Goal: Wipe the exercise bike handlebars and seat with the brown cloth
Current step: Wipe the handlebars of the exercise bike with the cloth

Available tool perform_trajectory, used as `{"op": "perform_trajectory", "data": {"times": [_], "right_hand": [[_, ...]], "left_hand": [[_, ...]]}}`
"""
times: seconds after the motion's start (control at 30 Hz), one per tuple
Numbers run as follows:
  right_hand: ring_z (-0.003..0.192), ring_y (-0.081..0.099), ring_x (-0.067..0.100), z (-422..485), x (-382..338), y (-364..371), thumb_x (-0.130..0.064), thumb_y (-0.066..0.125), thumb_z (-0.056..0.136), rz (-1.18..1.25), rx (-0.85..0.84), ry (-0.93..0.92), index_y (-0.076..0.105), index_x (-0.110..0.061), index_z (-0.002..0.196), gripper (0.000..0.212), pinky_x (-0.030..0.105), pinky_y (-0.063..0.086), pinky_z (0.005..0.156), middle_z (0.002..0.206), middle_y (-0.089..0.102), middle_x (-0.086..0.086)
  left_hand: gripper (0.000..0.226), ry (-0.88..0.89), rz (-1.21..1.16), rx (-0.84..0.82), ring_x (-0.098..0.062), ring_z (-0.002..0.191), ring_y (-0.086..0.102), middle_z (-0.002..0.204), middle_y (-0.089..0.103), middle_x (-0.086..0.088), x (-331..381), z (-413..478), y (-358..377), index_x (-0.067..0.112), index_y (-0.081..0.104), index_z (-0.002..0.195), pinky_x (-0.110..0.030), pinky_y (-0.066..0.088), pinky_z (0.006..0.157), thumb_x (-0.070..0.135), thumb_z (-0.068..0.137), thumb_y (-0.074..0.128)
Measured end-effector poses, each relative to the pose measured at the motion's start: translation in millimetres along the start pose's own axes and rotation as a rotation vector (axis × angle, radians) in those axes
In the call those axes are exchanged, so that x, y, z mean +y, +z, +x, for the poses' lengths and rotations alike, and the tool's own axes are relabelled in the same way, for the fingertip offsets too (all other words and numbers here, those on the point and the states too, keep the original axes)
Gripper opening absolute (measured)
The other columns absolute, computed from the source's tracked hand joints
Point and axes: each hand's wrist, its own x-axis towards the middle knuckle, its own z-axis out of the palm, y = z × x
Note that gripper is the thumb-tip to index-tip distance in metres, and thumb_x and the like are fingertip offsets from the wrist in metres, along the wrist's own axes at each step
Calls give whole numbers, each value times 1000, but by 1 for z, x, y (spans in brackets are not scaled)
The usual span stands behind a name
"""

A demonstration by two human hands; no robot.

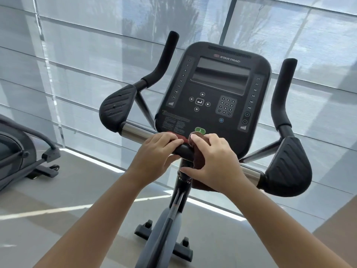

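While both forearms reach forward over the bike's centre post, the person's two hands meet at the middle of the handlebars (135,132). The left hand (154,149) curls over the black centre section of the bar, its fingers pressing on a strip of the brown cloth (200,161) that shows as a reddish edge just past the fingertips. The right hand (214,161) grips the bulk of the cloth, wrapped around the bar just beside the left hand, with a fold hanging below the palm and a bunched corner sticking up above the index finger. Just beyond both hands stands the Star Trac console (214,89), its green button (200,130) just above the knuckles. Out to the left of the left hand lies the left elbow pad (116,105), and to the right of the right hand the right elbow pad (289,167). The seat is out of view.
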Motion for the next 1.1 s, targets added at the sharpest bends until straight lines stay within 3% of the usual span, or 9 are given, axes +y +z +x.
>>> {"op": "perform_trajectory", "data": {"times": [0.13, 0.4, 0.6, 0.77, 0.9, 1.0, 1.1], "right_hand": [[106, 42, 26, 4, 0, -6, -63, 60, 68, -49, -85, -18, 33, -33, 136, 79, 36, 47, 82, 126, 43, 6], [80, 54, 34, -40, 31, -18, -44, 77, 60, -56, 76, 141, 63, -13, 110, 60, 39, 50, 64, 98, 60, 16], [87, 51, 32, -12, -12, -1, -48, 71, 67, -75, 74, 121, 57, -16, 117, 61, 36, 49, 65, 105, 57, 17], [82, 55, 32, -43, 33, -20, -37, 75, 64, 35, 76, 205, 63, -15, 110, 52, 37, 49, 65, 97, 60, 15], [90, 53, 27, -35, 43, -26, -36, 73, 67, 146, -12, 186, 61, -22, 115, 51, 31, 43, 78, 102, 59, 8], [98, 50, 25, -7, 18, -13, -42, 70, 69, 254, -16, 107, 55, -26, 123, 58, 29, 38, 84, 110, 56, 5], [97, 48, 25, 29, -19, 10, -55, 65, 70, 233, -42, 103, 44, -29, 130, 68, 27, 35, 77, 108, 53, 5]], "left_hand": [[45, -57, 17, -13, -32, 102, 58, 110, 63, -14, -13, -3, -7, 2, 60, 113, -43, 45, 91, 13, 72, 75], [40, -107, 12, 66, -33, 100, 57, 105, 63, -14, -6, -4, 5, 1, 61, 106, -44, 45, 89, 18, 73, 74], [40, -116, 28, 67, -36, 98, 58, 103, 63, -16, -8, -3, 5, 0, 61, 104, -47, 46, 86, 19, 72, 75], [40, -101, 17, 83, -35, 97, 58, 102, 63, -16, -7, -2, 4, 0, 61, 104, -47, 45, 87, 18, 72, 75], [41, -83, 4, 88, -34, 99, 58, 104, 64, -14, -10, -3, 3, 1, 62, 107, -44, 45, 87, 20, 73, 75], [46, -71, 22, 69, -32, 104, 57, 110, 63, -13, -21, -6, 0, 3, 60, 112, -43, 44, 90, 23, 73, 74], [49, -120, 72, 62, -32, 103, 57, 111, 63, -14, -42, -14, -9, 3, 62, 111, -44, 43, 90, 25, 70, 76]]}}
